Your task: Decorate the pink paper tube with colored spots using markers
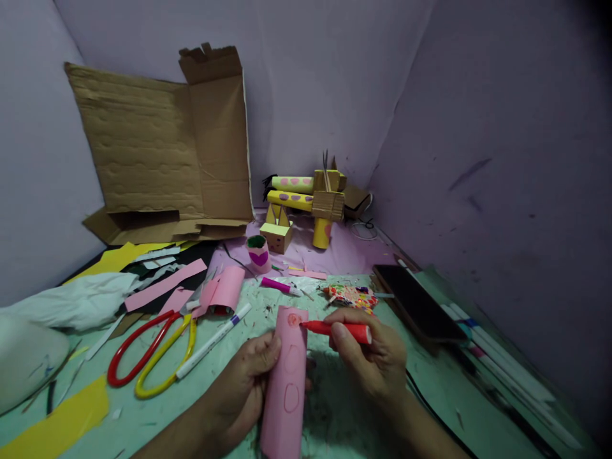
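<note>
My left hand (253, 370) is wrapped round a pink paper tube (282, 414), which points away from me over the table. Three rounded outlines run along the tube's upper face, and the far one is partly coloured in red. Between thumb and fingers, my right hand (373, 350) grips a red marker (351, 331); its tip touches the tube at that far shape. Just beyond the tube lies a purple marker (277, 285). A white pen (215, 341) rests left of my left hand.
Scissors with red and yellow handles (165, 350) lie at left among paper scraps (167, 284). A dark phone (421, 303) and several pens (507, 370) are at right. Behind stand a pink paper roll (227, 287), a small cup (259, 255), cardboard models (327, 205) and an opened box (157, 140).
</note>
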`<control>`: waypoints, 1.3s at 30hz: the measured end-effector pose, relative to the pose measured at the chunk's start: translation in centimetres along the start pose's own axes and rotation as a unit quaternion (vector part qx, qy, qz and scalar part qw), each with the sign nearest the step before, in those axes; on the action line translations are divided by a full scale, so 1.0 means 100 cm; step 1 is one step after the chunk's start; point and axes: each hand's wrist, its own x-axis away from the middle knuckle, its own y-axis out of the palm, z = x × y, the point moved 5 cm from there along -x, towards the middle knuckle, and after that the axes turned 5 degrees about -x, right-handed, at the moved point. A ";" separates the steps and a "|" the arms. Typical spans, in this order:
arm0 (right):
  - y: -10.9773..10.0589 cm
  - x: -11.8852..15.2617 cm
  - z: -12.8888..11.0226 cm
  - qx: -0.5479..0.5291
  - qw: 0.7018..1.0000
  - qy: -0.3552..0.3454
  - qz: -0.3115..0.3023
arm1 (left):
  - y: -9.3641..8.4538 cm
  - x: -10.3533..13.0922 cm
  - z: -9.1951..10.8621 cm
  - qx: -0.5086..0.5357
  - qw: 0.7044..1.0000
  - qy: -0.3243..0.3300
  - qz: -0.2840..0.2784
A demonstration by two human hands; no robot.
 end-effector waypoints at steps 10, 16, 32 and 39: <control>0.001 0.000 -0.001 0.006 1.000 0.002 0.012 | 0.003 0.001 0.004 0.003 1.000 0.007 0.006; 0.004 0.001 -0.001 0.001 1.000 0.006 -0.004 | 0.003 0.000 0.003 0.000 1.000 0.014 0.004; 0.007 -0.001 -0.010 0.006 0.999 -0.036 0.005 | 0.004 -0.001 0.004 -0.016 1.000 0.024 -0.005; 0.005 -0.002 -0.008 0.016 1.000 -0.024 0.002 | 0.002 -0.001 0.004 -0.023 0.999 0.029 0.004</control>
